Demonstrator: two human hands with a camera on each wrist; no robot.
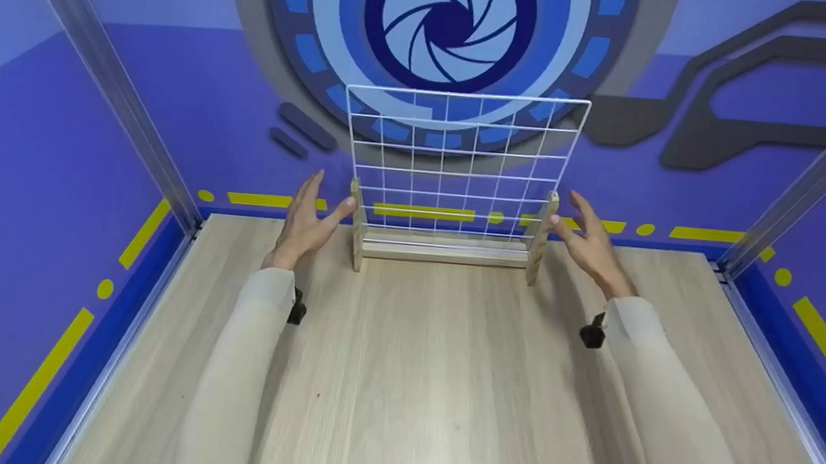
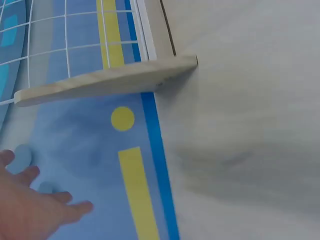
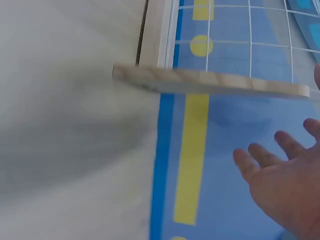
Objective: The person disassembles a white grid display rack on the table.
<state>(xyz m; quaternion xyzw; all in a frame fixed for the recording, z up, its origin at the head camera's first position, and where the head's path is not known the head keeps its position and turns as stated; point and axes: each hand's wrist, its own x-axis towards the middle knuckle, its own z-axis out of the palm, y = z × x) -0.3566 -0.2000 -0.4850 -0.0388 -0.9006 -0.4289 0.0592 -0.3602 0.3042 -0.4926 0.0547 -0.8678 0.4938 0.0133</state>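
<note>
A white wire grid rack (image 1: 463, 150) stands upright in a wooden base (image 1: 445, 253) near the back of the table. Beside its left wooden side piece (image 2: 107, 82) is my left hand (image 1: 307, 224), fingers spread and thumb pointing at the wood. On the other side my right hand (image 1: 591, 249) faces the right side piece (image 3: 210, 81), its thumb tip close to the upper end. In both wrist views a gap shows between the fingers and the wood, and nothing is held in either palm.
Blue printed panels (image 1: 147, 104) with yellow dashes rise behind and on both sides of the wooden table (image 1: 437, 384). Metal posts (image 1: 109, 71) stand at the back corners. A dark wrist strap piece (image 1: 296, 307) sits at each cuff.
</note>
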